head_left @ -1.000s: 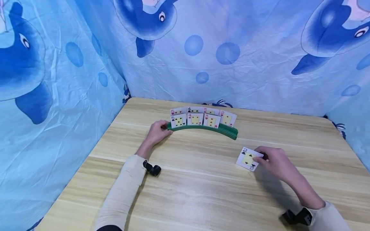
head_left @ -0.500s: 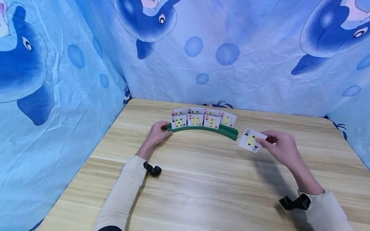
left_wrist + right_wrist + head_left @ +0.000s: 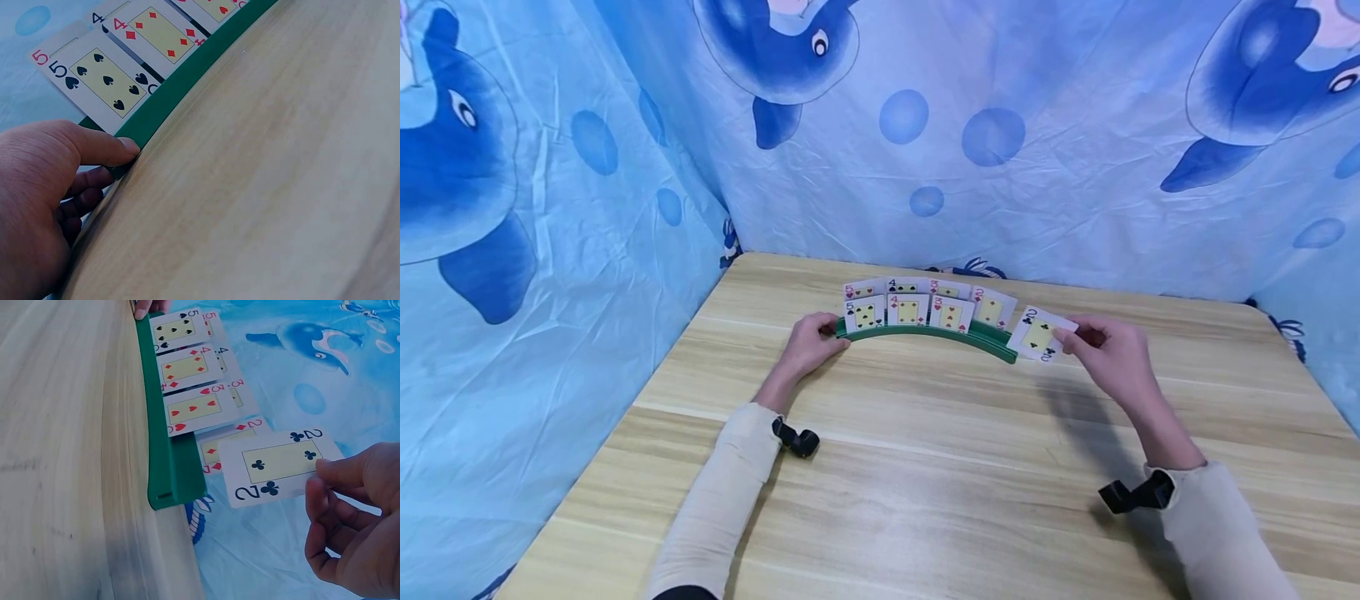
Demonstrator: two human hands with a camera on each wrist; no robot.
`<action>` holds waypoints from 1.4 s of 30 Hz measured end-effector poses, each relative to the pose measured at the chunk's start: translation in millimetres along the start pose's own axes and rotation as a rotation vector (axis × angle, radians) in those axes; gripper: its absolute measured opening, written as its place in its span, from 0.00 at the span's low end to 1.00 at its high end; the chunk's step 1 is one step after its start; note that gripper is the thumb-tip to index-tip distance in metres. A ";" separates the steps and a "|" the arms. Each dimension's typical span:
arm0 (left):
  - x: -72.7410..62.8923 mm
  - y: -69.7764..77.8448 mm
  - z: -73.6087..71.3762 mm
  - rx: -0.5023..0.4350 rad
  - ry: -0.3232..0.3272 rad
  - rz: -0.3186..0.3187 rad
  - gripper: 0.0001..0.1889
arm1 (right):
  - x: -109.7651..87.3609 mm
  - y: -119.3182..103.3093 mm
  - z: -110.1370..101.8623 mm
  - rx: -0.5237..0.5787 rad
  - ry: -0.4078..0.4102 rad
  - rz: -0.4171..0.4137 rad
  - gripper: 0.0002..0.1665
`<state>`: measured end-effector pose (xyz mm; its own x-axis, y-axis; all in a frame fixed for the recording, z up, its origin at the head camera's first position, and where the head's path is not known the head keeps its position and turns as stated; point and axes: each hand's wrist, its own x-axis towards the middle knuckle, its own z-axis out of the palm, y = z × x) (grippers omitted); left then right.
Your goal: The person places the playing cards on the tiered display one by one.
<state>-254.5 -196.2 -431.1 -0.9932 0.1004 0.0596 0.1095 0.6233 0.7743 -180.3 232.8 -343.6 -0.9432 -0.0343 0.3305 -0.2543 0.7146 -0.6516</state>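
Observation:
A curved green card holder [image 3: 917, 331] stands on the table with playing cards in two rows. Its front row shows the five of spades [image 3: 107, 80], four of diamonds [image 3: 907, 310] and three of hearts [image 3: 195, 407]. Behind them are a red five, a black four, a red three and the two of diamonds [image 3: 993, 308]. My left hand [image 3: 810, 343] grips the holder's left end, thumb on the front edge. Between thumb and fingers my right hand [image 3: 1112, 354] pinches the two of clubs [image 3: 275, 465] by its right side. This card overlaps the holder's right end in the head view.
The wood-grain table [image 3: 925, 467] extends in front of the holder. Blue dolphin-print cloth [image 3: 970, 200] hangs behind the table's back edge and along both sides. Each wrist carries a small black camera, such as the left one [image 3: 796, 437].
My right hand has raised the two of clubs from low over the table, up and away to the holder's right end. The left hand and the holder have stayed in place.

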 end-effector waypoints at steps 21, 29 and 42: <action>2.5 1.1 -0.4 -0.010 -0.005 -0.004 0.19 | 28.0 2.5 42.0 0.114 0.019 0.027 0.13; 1.3 0.9 -1.1 0.003 -0.007 -0.002 0.20 | 29.4 6.8 52.3 0.098 0.036 -0.007 0.12; 1.0 1.7 -1.0 -0.016 -0.005 0.003 0.19 | 31.4 8.3 62.2 0.105 0.024 -0.009 0.11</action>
<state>-255.4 -195.8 -429.1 -0.9926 0.1062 0.0591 0.1119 0.6103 0.7842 -225.3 194.2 -381.1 -0.9357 -0.0231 0.3520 -0.2852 0.6369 -0.7163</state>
